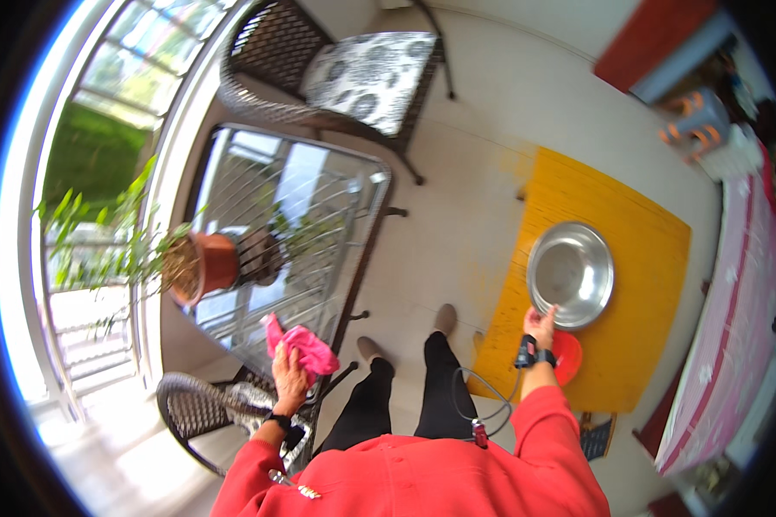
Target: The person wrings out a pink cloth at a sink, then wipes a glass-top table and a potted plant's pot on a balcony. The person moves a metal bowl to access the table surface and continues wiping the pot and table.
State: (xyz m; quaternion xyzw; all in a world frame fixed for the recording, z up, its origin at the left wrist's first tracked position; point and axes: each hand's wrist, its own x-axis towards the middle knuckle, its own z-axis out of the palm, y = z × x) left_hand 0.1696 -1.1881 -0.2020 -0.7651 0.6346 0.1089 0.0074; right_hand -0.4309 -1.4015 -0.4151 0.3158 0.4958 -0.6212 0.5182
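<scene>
My left hand is at the near corner of a glass-topped table, its fingers gripping a bunched pink cloth. Part of the cloth lies beyond the fingertips, over the glass top. On the right, my right hand is at the near rim of a stainless steel basin. Its fingertips overlap the rim; whether they grip it is unclear. The basin stands on a yellow wooden table. A red plastic bowl lies beside my right wrist, partly hidden by it.
A potted plant in a terracotta-coloured pot stands on the glass table by the barred window. Wicker chairs flank that table. A grey cable hangs near my right arm. A pink-covered surface borders the far right.
</scene>
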